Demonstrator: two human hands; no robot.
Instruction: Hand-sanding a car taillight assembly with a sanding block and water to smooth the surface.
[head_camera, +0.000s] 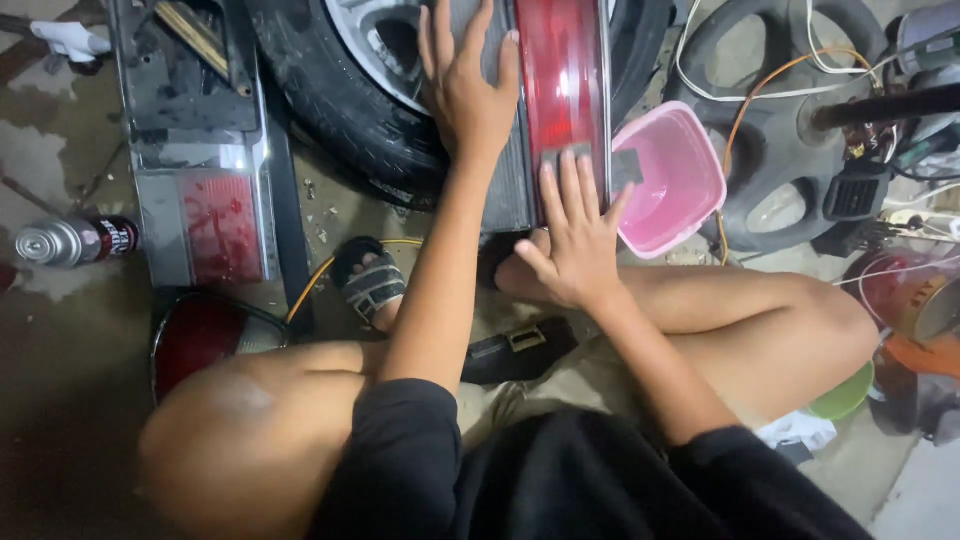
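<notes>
At the far left a metal spray can (70, 241) with a dark red label lies on its side on the stained, wet-looking concrete floor (50, 150). Just right of it a long grey panel with a ribbed red lens (215, 225) lies flat, and nearer the person sits a glossy, rounded dark red lamp (205, 335). Beyond these a black rubber tyre (330, 100) with deep tread grooves holds a silver wheel.

The left hand (468, 90) lies flat, fingers spread apart, pressing on the grey ribbed part of the long tail-light unit (560, 70), which runs from the far edge towards the person's feet, across the tyre. Its lens is smooth, shiny red plastic. The right hand (575, 235) rests on the near end of that lens, fingers straight and close together, pressing a small dark grey abrasive sheet (625, 168) against it; it clamps nothing.

Just right of the light stands a pink plastic tub (690, 200), squarish with rounded corners; what it holds I cannot tell. Farther right a black steering wheel (775, 150) lies flat among white and orange wires (760, 85). A green bowl (848, 395) peeks from behind the right knee.
</notes>
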